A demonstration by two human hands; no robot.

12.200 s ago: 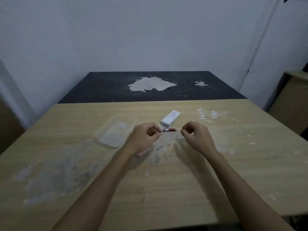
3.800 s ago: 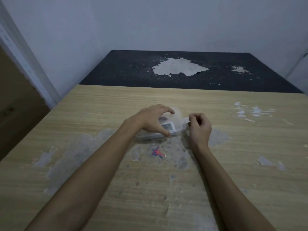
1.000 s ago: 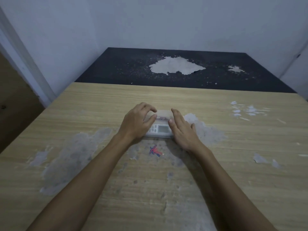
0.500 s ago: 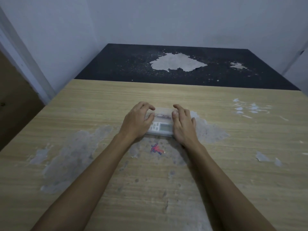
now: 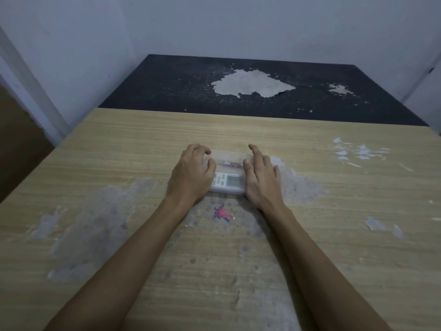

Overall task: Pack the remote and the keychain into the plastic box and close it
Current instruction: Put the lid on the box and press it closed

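While the plastic box (image 5: 228, 173) (remote (image 5: 228, 180) and keychain (image 5: 230, 164) inside) lies shut, left hand (image 5: 192, 174) and right hand (image 5: 261, 177) press it, fingers spread.

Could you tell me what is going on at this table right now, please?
A person is packing a clear plastic box on the wooden table. The white remote and the keychain lie inside it, the keychain on the far side of the remote. The left hand and right hand rest on the box's two ends, seemingly pressing the lid down. Whether it has fully snapped shut cannot be told. A red and blue mark sits on the table just in front.
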